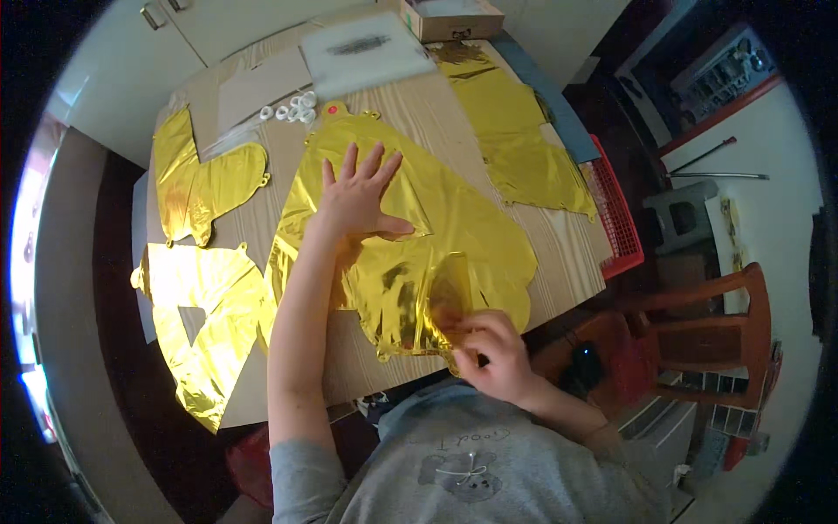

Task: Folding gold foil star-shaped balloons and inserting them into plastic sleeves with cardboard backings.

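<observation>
A large flat gold foil balloon (471, 210) lies in the middle of the wooden table. My left hand (356, 199) rests flat on it, fingers spread. Near the table's front edge my right hand (496, 354) pinches the near edge of this balloon, and part of the foil there is lifted and folded. A small tab with a red dot (333, 109) sits at the balloon's far end. More flat gold balloons lie around it: an L-like balloon (188, 179) at the left, one with a triangular opening (218, 288) at the near left, and another balloon (515, 131) at the far right.
Several small white rolls (297, 109) lie beyond the large balloon. Behind them is a translucent sheet (362, 57) with a dark smudge. A cardboard box (454, 19) stands at the back. By the right edge are a red plastic basket (618, 210) and a wooden chair (707, 327).
</observation>
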Demonstrator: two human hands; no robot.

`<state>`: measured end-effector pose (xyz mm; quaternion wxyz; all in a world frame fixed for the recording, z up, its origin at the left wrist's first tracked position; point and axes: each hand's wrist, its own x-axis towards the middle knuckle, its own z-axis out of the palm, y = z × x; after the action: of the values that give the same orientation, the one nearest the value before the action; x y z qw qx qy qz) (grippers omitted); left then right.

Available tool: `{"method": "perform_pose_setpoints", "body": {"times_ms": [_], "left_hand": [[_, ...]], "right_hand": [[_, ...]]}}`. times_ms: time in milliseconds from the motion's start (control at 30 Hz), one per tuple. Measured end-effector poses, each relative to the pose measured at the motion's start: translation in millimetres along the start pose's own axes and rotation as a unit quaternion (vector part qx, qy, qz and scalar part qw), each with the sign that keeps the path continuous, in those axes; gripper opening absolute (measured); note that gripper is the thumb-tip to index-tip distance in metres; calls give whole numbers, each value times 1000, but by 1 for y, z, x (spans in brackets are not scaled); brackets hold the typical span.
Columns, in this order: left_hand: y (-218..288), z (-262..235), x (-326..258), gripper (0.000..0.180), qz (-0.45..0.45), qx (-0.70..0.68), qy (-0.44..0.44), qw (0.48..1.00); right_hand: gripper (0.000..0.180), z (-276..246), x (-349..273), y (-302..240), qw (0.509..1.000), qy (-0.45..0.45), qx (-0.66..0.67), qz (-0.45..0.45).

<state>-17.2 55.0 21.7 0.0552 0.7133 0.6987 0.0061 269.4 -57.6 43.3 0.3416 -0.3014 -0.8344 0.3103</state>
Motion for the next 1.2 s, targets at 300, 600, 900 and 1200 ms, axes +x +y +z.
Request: {"method": "perform_pose_setpoints", "body": {"times_ms": [300, 600, 900, 1200], "left_hand": [[-3, 2, 1, 123, 7, -8, -5, 1000], [-3, 1, 3, 124, 7, 1, -16, 1000], [-4, 5, 2, 123, 10, -4, 3, 1000], [-3, 2, 3, 124, 3, -6, -11, 1000]], "right_hand": [[14, 21, -1, 3, 991, -81, -50, -89], [15, 26, -2, 5, 984, -121, -58, -116], [14, 26, -5, 4, 983, -116, -63, -125], [14, 29, -7, 11, 977, -134, -66, -152]]}}
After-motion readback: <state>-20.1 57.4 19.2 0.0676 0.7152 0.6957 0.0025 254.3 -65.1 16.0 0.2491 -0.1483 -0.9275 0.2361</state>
